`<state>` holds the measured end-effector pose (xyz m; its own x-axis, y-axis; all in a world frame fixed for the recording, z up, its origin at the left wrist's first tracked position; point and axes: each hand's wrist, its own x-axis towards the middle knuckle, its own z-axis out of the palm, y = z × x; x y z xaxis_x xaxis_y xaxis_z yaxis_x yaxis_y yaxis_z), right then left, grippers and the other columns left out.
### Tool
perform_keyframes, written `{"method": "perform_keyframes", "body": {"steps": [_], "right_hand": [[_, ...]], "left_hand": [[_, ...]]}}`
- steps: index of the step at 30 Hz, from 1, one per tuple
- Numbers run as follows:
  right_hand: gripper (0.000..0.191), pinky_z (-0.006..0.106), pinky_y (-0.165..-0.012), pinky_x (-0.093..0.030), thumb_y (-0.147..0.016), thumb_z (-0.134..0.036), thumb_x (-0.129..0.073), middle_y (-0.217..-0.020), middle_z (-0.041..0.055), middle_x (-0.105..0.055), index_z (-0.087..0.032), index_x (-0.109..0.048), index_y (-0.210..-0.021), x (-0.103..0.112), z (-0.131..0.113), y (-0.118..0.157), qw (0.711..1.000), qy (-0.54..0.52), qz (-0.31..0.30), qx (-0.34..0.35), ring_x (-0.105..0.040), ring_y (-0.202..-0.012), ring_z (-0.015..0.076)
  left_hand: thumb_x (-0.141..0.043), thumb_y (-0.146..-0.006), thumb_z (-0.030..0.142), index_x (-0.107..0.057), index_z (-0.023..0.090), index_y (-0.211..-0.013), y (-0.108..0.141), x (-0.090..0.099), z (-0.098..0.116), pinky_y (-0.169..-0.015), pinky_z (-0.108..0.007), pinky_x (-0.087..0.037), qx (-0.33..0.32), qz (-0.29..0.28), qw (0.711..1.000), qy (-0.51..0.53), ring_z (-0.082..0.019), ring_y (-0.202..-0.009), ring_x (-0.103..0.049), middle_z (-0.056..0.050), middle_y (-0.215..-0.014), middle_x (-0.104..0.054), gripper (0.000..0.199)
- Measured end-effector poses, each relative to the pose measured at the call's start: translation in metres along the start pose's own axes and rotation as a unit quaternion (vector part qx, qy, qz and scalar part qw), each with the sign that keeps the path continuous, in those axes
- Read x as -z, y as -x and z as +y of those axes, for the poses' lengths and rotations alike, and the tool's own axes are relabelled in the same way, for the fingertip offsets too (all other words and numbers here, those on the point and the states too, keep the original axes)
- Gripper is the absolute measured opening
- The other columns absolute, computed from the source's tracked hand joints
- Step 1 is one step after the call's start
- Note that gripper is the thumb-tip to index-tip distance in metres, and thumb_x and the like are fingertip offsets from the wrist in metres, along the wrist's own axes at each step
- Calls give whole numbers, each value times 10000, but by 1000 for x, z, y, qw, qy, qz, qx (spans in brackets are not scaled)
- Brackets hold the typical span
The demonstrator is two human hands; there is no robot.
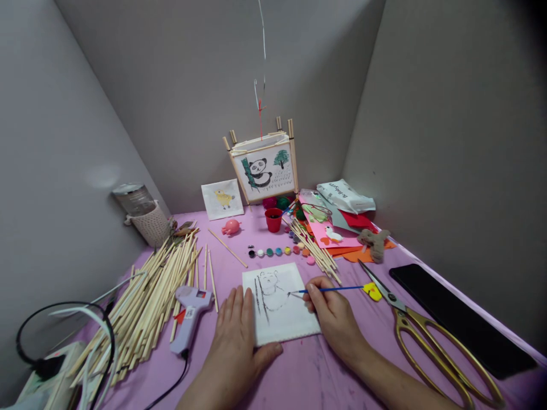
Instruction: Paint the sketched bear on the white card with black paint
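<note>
A white square panel [290, 324] lies on the table with a thin dark outline of a panda and a bamboo stalk on it. My right hand [332, 310] grips a blue-handled paintbrush [333, 289], its tip touching or just over the panel near the panda's body. Flat along the panel's left edge rests my left hand [234, 341], fingers stretched out and thumb at the lower edge. Beyond the panel runs a strip of small paint pots [278, 251] in several colours. Behind them stands a red cup [273, 220] with dark liquid.
A panda lantern [265, 171] hangs at the back beside a chick picture [223, 199]. To the left are wooden sticks [149, 307] and a glue gun [192, 313]. Large scissors [427, 336] and a black slab [461, 319] lie right; coloured sheets [316, 228] lie behind.
</note>
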<state>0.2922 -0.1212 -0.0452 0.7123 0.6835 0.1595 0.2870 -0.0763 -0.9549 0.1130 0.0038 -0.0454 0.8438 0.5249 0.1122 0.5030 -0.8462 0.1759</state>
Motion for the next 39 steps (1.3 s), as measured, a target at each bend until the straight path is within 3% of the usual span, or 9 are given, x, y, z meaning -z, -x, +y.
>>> {"method": "perform_keyframes", "body": {"steps": [14,22,39], "right_hand": [[275,259,-597,-407,-948,-452,-400,-698,-10,-596,-219,-495,-838,0,-1,0,1000,2,5,2,-538,-619,149],[270,262,-602,-411,-950,-446,-398,-703,-5,-603,-216,-496,-847,1,-3,1,1000,4,-8,3,-540,-623,152],[277,257,-588,-411,-949,-447,-395,-695,-6,-600,-217,-504,-838,0,-2,1,1000,13,14,-2,-550,-619,154]], "left_hand": [[-539,-781,512,-248,-5,-1437,0,2,2,-1119,-584,-250,1,-6,1000,-2,-397,-1413,-145,-287,-1500,-235,885],[-535,-785,501,-236,54,-1450,1,-2,0,-1110,-592,-257,-4,18,1000,1,-393,-1412,-159,-259,-1501,-265,855],[-535,-777,500,-247,1,-1437,-1,6,5,-1124,-575,-231,12,-21,1000,4,-396,-1416,-142,-276,-1506,-234,876]]}}
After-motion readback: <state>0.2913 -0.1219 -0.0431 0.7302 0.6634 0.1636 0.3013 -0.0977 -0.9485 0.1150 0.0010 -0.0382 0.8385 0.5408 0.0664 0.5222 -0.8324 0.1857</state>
